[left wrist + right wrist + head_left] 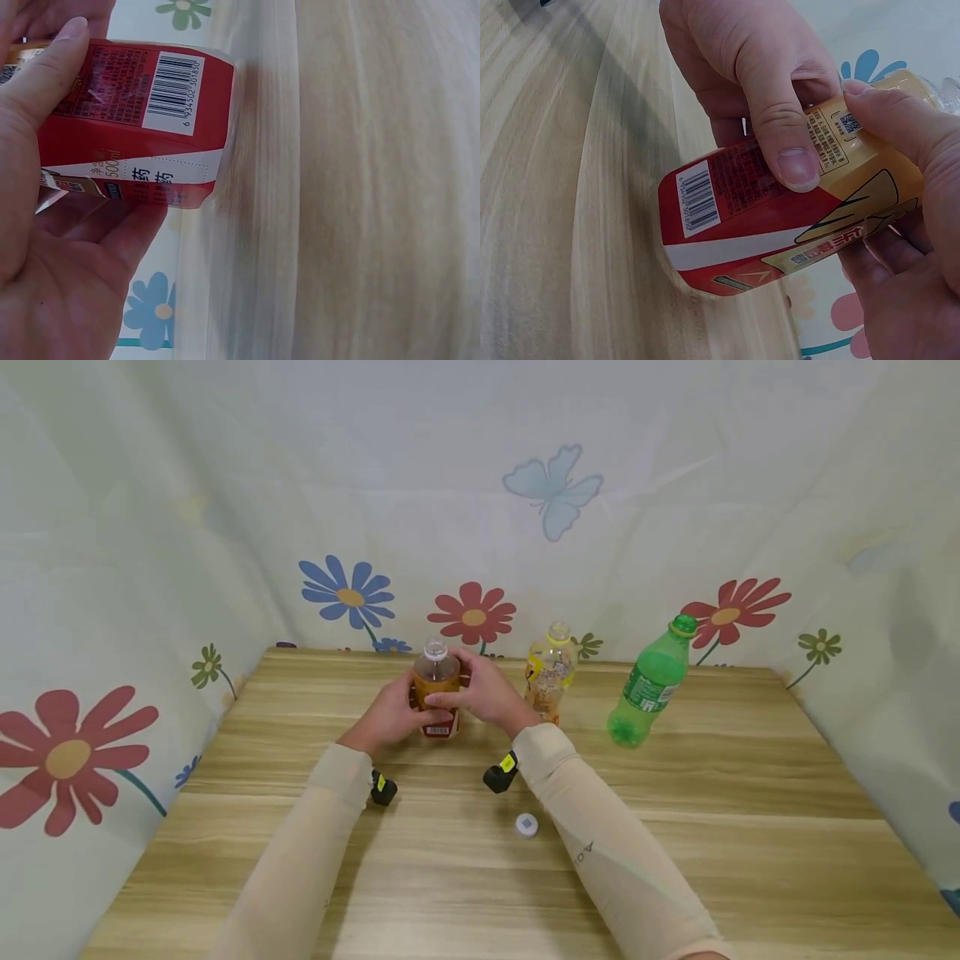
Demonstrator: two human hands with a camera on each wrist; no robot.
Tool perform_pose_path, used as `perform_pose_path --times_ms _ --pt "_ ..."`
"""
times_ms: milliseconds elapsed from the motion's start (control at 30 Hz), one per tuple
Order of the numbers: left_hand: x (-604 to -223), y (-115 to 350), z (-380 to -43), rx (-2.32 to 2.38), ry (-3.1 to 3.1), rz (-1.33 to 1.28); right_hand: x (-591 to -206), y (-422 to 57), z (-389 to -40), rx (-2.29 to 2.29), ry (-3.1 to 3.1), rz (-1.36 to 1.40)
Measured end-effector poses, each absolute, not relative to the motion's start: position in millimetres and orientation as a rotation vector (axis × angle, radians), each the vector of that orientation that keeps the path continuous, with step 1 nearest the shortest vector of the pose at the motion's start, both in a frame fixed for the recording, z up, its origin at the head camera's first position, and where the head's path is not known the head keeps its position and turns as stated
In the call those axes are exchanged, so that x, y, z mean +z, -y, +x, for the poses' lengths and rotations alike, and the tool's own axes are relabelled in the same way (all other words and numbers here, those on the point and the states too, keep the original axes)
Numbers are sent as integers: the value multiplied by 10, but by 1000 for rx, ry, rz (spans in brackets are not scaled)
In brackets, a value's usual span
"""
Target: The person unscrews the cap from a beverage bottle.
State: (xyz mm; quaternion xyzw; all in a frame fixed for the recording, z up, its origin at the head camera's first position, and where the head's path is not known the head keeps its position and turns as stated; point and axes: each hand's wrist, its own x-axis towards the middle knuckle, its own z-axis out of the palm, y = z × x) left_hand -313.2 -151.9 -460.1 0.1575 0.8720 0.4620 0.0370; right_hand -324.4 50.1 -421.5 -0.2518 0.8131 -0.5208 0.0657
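Note:
Both hands hold a drink bottle with a red and yellow label (pixel 438 672) near the table's back edge. Its neck is uncapped and points up in the head view. My left hand (pixel 392 717) grips its left side, low down, with the thumb across the front. The right hand (pixel 483 692) wraps the right side higher up, thumb also across the front. In the right wrist view the label's barcode (pixel 697 198) shows near the base, below the left thumb (pixel 784 135). The left wrist view shows the bottle's base (pixel 229 112) close to the wooden tabletop.
Just right of the hands stands a clear bottle with yellow markings (pixel 551 672), partly behind the right wrist. Further right is a green bottle (pixel 648 685) with a green top. A white cap (pixel 527 825) lies on the wooden table (pixel 442 885) beside the right forearm. Flowered cloth (pixel 420 485) hangs behind.

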Motion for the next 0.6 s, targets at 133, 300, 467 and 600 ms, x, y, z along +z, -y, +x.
perform_pose_path --times_ms 133,300,467,600 --pt "-4597 1514 -3126 1411 -2676 498 -4216 -498 -3239 -1551 -2466 -758" --pt "-4589 1508 -3123 1383 -2679 509 -4199 -499 -3205 -1537 -2472 -737" --pt "-4593 1508 -3121 1375 -2683 501 -4185 -494 -3185 -1533 -2476 -747" --pt "-4585 1506 -3111 1363 -2694 488 -4190 -488 -3177 -1540 -2475 -752"
